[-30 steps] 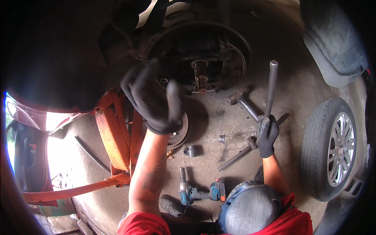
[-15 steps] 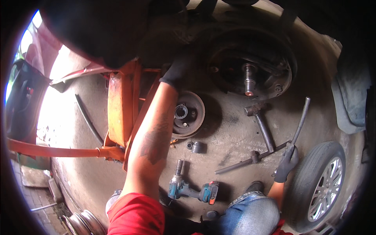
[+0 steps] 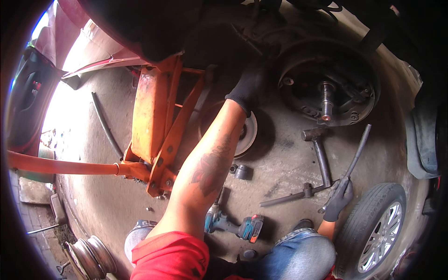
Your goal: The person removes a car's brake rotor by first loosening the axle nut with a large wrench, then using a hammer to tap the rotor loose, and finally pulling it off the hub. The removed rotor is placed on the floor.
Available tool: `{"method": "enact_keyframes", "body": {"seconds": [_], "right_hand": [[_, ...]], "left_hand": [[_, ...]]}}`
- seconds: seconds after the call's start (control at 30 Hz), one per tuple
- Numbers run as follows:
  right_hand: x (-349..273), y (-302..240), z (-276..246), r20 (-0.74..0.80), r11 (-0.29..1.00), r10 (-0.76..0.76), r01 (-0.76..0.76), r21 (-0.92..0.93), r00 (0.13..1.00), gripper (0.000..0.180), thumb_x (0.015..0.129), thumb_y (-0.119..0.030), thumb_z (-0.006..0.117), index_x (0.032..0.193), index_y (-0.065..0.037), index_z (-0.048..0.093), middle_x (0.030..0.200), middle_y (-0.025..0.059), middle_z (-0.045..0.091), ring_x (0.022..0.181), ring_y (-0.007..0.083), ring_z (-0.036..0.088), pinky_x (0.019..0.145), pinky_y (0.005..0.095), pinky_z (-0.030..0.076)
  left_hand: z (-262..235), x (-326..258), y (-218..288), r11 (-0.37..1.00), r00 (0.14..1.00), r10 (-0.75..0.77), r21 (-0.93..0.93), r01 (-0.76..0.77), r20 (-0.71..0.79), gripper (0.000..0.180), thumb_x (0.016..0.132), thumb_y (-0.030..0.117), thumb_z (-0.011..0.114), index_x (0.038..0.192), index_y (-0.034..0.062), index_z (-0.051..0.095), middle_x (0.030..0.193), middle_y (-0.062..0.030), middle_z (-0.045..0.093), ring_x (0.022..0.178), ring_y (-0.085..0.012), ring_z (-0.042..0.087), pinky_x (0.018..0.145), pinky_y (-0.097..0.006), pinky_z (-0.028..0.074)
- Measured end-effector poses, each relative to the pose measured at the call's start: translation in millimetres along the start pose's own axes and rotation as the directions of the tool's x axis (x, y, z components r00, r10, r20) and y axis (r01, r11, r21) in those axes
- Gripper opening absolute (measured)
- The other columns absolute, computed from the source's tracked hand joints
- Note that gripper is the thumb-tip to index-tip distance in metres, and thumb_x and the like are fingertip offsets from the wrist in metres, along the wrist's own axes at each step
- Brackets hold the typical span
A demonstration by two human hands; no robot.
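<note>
Left hand (image 3: 246, 88): gloved, reaching up beside the brake assembly (image 3: 326, 88); grip cannot be told.
Right hand (image 3: 339, 198): gloved, closed around a metal bar (image 3: 357, 154).
Bar: slanting over the concrete floor (image 3: 280, 172), next to a hammer (image 3: 319, 154).

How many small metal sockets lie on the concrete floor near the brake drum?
2: a larger grey metal socket and a smaller one touching it, below the round brake drum, beside the left forearm. Others may be hidden.

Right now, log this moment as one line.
left hand: gloved, raised beside brake plate | right hand: gripping metal bar | floor: hammer, cordless driver, brake drum, tyre, orange jack
</note>
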State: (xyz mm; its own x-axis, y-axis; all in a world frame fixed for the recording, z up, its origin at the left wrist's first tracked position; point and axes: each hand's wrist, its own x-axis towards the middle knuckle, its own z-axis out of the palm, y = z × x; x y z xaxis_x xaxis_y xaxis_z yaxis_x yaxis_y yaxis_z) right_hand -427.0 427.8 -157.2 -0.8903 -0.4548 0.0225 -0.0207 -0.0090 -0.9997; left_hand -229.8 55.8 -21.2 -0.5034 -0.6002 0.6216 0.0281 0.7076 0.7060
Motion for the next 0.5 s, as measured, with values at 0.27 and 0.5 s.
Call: {"method": "enact_keyframes", "body": {"seconds": [0.27, 0.5], "right_hand": [[4, 21, -8, -0.003, 0.994, -0.103, 0.103, -0.025, 0.995, 0.028, 0.103, -0.028, 0.049, 0.103, -0.002, 0.06, 0.062, -0.004, 0.046, 0.046, 0.0014, 0.037, 0.04, 0.0194, 0.026], [1, 6, -2, -0.013, 0.999, -0.053, 0.053, -0.006, 0.998, 0.026, 0.102, -0.027, 0.05, 0.103, -0.002, 0.06, 0.063, -0.0047, 0.046, 0.049, 0.0012, 0.037, 0.042, 0.0189, 0.026]], "left_hand": [[-7, -5, 18, 0.436, 0.858, -0.375, -0.749, 0.499, 0.352, 0.038, 0.099, 0.021, 0.057, 0.133, 0.0033, 0.052, 0.129, -0.0076, 0.058, 0.116, -0.0172, 0.054, 0.102, -0.034, 0.042], [-9, -4, 21, 0.693, 0.87, -0.42, -0.527, 0.492, 0.26, 0.04, 0.094, 0.011, 0.061, 0.133, 0.0022, 0.053, 0.127, -0.0092, 0.06, 0.115, -0.0191, 0.056, 0.099, -0.033, 0.044]]}}
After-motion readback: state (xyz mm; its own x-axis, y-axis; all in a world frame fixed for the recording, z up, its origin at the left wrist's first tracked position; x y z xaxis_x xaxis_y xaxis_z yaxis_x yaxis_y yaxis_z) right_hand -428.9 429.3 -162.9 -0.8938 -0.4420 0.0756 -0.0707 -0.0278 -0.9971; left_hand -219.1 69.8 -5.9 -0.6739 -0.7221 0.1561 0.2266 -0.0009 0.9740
